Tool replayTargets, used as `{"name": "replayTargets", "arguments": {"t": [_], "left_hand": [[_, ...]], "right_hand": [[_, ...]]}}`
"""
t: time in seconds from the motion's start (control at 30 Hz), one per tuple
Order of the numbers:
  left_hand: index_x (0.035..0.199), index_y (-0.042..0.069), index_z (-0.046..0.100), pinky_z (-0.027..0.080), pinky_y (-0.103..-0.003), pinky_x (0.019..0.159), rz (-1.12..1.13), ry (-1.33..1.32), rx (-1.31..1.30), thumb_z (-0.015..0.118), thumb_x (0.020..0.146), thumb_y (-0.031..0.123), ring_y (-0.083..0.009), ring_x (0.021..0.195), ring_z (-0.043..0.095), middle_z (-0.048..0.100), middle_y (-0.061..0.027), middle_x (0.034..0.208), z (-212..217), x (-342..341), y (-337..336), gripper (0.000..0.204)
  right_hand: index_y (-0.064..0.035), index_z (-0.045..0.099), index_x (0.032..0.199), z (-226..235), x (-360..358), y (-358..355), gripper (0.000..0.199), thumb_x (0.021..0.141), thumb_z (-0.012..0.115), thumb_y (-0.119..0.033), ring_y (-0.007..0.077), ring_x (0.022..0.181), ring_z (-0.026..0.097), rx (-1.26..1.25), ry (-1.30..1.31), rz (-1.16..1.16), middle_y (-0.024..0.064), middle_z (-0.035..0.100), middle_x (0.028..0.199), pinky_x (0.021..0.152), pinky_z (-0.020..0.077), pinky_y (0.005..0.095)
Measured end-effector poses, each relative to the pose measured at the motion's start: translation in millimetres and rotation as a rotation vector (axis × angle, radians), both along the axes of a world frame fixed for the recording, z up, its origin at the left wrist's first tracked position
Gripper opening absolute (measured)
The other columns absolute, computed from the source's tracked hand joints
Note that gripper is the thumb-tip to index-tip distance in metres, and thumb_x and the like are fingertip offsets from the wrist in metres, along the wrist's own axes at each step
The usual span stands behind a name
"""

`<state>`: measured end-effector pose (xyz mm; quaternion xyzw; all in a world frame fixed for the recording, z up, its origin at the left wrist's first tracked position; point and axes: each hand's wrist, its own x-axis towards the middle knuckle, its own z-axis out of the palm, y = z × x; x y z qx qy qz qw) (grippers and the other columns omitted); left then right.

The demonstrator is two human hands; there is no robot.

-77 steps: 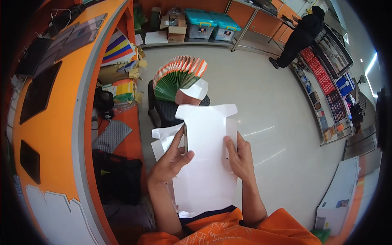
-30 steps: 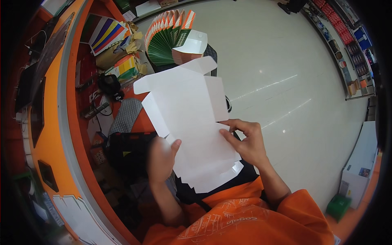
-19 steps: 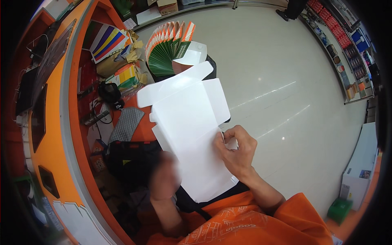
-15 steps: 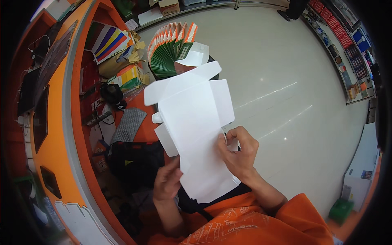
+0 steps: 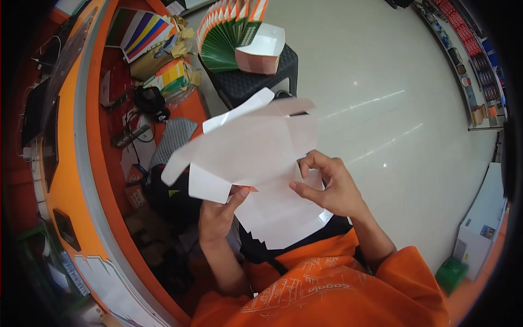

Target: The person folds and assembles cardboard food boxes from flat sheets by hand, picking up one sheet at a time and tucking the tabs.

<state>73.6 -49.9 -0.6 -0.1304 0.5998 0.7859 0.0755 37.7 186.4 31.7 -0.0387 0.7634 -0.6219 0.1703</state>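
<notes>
Pale, glossy floor [image 5: 370, 82] spreads out to your right, and an orange counter [image 5: 79, 147] curves along your left. Ahead of you, a black stool [image 5: 231, 90] bears a fan of green-and-orange cartons [image 5: 220, 52] with a white-lined open box [image 5: 259, 62] at its near end. Your unfolded white carton [image 5: 261, 155] is between your hands, above your lap. Your left hand [image 5: 217, 220] pinches its left edge, thumb on top. Your right hand [image 5: 335, 188] is at the right edge, thumb and curled forefinger parted; whether it grips the card cannot be told.
</notes>
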Motion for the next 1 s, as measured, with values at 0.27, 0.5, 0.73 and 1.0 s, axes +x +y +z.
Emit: {"name": "replayTargets", "arguments": {"t": [0.27,0.5,0.73,1.0], "left_hand": [[0.112,-0.004,0.072,0.052,-0.048,0.098,-0.325,0.262,0.336,0.076,0.082,0.013,-0.0401,0.119,0.060,0.055,-0.0286,0.133,-42,-6,-26,0.035],[0.105,0.004,0.077,0.049,-0.041,0.102,-0.313,0.165,-0.005,0.074,0.074,-0.008,-0.0337,0.123,0.059,0.055,-0.0245,0.135,-22,-2,-21,0.034],[0.106,-0.001,0.072,0.048,-0.036,0.100,-0.205,0.227,0.087,0.066,0.081,-0.010,-0.0277,0.123,0.058,0.057,-0.0203,0.133,-10,5,-25,0.027],[0.106,-0.002,0.067,0.053,-0.028,0.077,-0.233,0.070,-0.591,0.072,0.084,-0.004,-0.0177,0.090,0.067,0.065,-0.0109,0.106,45,48,-28,0.023]], "right_hand": [[-0.0042,0.068,0.097,-28,11,9,0.026,0.073,0.077,-0.001,0.0259,0.127,0.058,-0.003,0.131,0.131,0.0138,0.059,0.139,0.100,0.0491,0.0399],[-0.0098,0.074,0.114,-37,13,16,0.042,0.072,0.081,-0.009,0.0340,0.118,0.061,-0.030,0.284,0.229,0.0144,0.055,0.137,0.094,0.0538,0.0435],[-0.0067,0.077,0.107,-41,7,20,0.037,0.070,0.080,-0.007,0.0259,0.100,0.068,-0.094,0.340,0.147,0.0140,0.061,0.126,0.079,0.0564,0.0356],[0.0005,0.074,0.108,-25,-6,5,0.039,0.069,0.077,-0.002,0.0245,0.095,0.069,0.073,0.480,-0.101,0.0137,0.061,0.120,0.072,0.0555,0.0330]]}}
